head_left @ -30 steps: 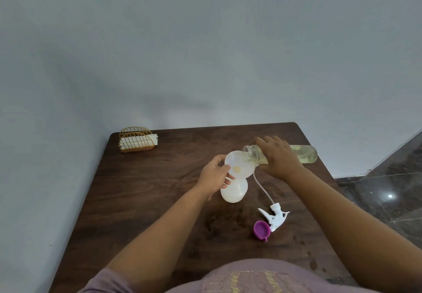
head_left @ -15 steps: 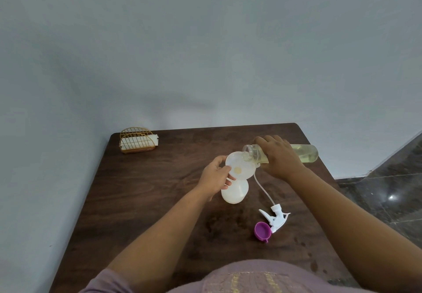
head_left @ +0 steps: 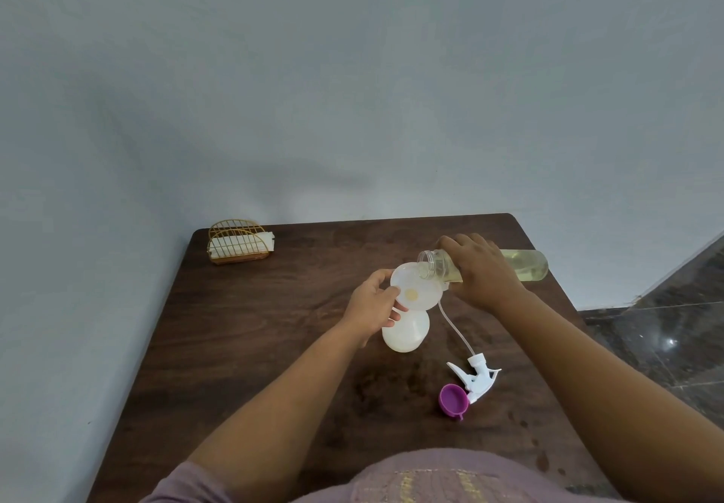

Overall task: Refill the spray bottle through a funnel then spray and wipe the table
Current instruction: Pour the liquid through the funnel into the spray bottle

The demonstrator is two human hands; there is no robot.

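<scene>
Funnel [head_left: 416, 286] sits in the mouth of the white spray bottle [head_left: 405, 332], which stands upright on the table [head_left: 250, 330] just in front of me, and my left hand [head_left: 372, 308] steadies it, thumb and fingers curled onto the funnel's left rim, with the bottle's body just below and to the right of my palm. My right hand [head_left: 480, 271] is wrapped around a clear refill bottle [head_left: 525, 265] of pale yellow liquid, tipped almost level with its open neck over the funnel's far right edge; a small yellow pool lies in the funnel's middle. The base of the refill bottle sticks out to the right past my knuckles.

Nearer to me on the right, the white trigger sprayer [head_left: 476, 375] lies on its side, its thin dip tube running up toward the funnel, and a purple cap [head_left: 453, 400] lies open-side up touching the sprayer's lower end. At the far left corner stands a gold wire napkin holder [head_left: 239, 242] with white napkins in it.

Compared with half a second and a second ago, almost nothing has shifted: both hands keep the same grips, the refill bottle holds the same tilt, and the sprayer, cap and holder lie where they were.
</scene>
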